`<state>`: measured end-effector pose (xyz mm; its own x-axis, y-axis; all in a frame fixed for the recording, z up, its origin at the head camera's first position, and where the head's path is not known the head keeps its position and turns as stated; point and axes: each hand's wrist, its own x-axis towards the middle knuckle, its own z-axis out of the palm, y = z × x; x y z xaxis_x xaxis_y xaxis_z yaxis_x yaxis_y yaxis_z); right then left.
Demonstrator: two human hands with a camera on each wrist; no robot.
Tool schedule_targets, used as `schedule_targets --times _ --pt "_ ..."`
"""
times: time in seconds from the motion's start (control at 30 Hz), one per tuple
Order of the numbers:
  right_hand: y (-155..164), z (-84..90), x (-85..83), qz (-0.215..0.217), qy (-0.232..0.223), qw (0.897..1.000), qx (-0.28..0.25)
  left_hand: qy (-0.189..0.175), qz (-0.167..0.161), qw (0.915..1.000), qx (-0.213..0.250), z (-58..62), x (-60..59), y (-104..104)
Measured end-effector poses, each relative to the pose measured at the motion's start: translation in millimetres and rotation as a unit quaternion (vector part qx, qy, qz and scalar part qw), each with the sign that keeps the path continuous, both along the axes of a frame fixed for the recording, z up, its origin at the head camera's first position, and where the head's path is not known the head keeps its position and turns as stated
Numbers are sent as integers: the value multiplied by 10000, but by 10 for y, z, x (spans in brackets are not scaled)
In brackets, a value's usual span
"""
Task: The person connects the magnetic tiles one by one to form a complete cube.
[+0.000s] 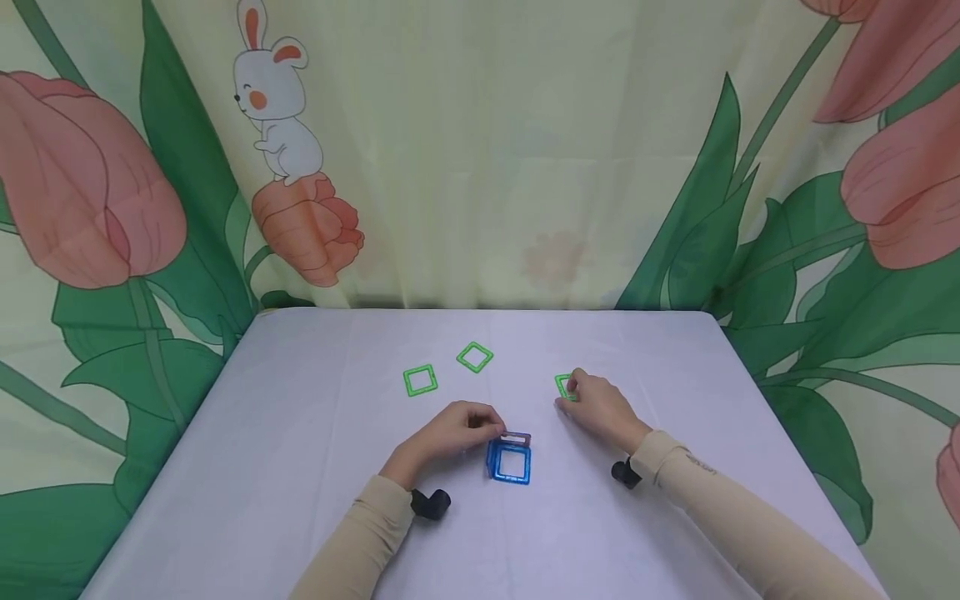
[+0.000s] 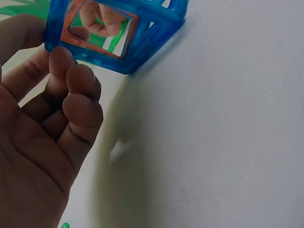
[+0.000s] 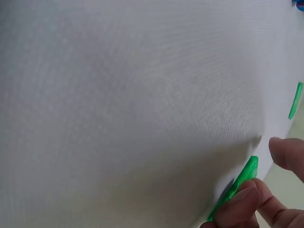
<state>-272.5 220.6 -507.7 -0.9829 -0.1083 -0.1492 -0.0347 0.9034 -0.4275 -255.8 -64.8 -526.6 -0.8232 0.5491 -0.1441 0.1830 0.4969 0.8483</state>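
One blue open-framed box (image 1: 492,460) stands on the white table (image 1: 225,500), pinched by the left grip (image 1: 455,432); farther right, the right grip (image 1: 603,408) pinches a green square (image 3: 249,171). Picking-up seems underway; next calls for a clean lift.

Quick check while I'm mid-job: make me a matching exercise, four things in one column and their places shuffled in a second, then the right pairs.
Things:
1. Left hand
2. Right hand
3. Leftmost green square
4. Printed rabbit

Places:
A. At the rightmost green square
B. On the curtain, atop a carrot
C. At the blue frames
D. Lying untouched on the table

Pairs: 1-C, 2-A, 3-D, 4-B
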Motion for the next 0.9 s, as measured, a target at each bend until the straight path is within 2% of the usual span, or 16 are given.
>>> schedule_targets --times 0.17,0.4,0.6,0.9 --pt "1 3 -6 82 107 9998 121 -8 -51 10000 -61 53 24 -33" --pt "-5 41 10 86 152 9998 128 -275 -274 9992 -47 121 26 -98" --pt "-7 20 6 119 209 9997 32 -577 -319 9978 87 136 36 -144" --pt "-50 11 55 263 753 9966 210 -783 -295 9965 80 158 88 -179"
